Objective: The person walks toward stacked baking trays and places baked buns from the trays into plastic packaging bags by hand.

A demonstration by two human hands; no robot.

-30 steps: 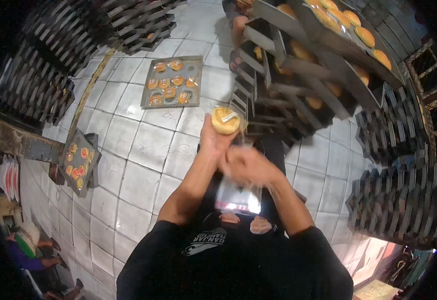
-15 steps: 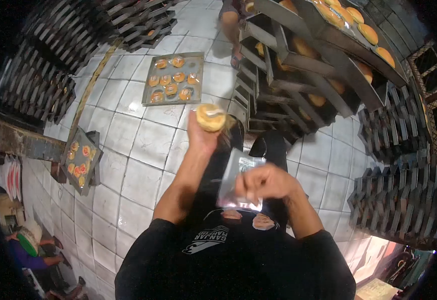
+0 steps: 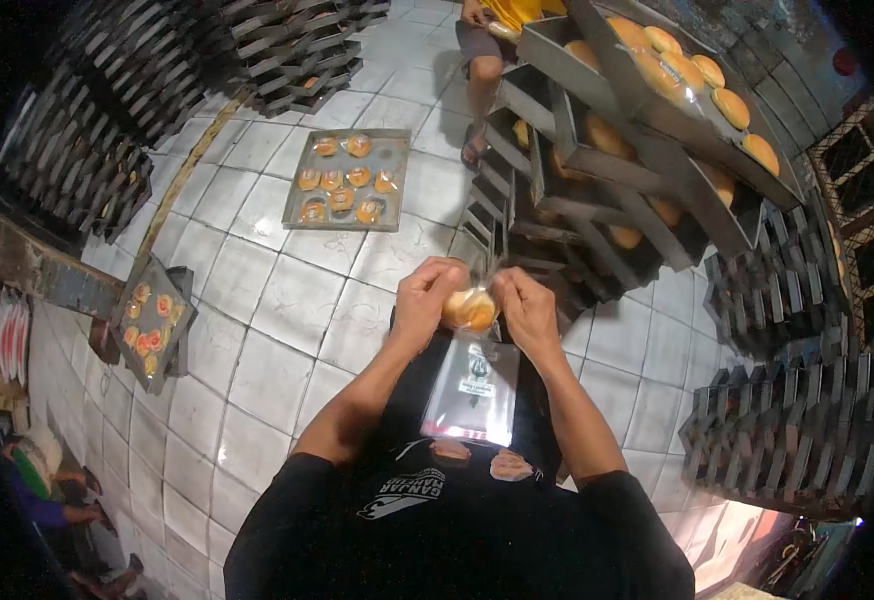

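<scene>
A round golden bun [image 3: 472, 312] in a clear plastic bag hangs between my two hands, above my lap. My left hand [image 3: 425, 303] is closed, its fingers pinching the bag beside the bun. On the other side my right hand [image 3: 529, 312] is closed too, pinching the bag's upper edge. A stack of clear printed plastic bags [image 3: 472, 400] lies on my lap below the bun. On the tiled floor ahead, a metal tray [image 3: 389, 160] holds several wrapped buns [image 3: 359, 177].
Stacked dark trays of buns [image 3: 677, 130] tower at the front right, close to my right hand. Another person's leg [image 3: 484, 90] is behind them. A smaller tray of decorated breads [image 3: 152, 320] lies left. More stacked trays [image 3: 787, 435] stand at the right.
My right hand has left the bag stack and risen to the bagged bun. My left hand has brought the bun nearer my body. Another person's arm has come into view at the top.
</scene>
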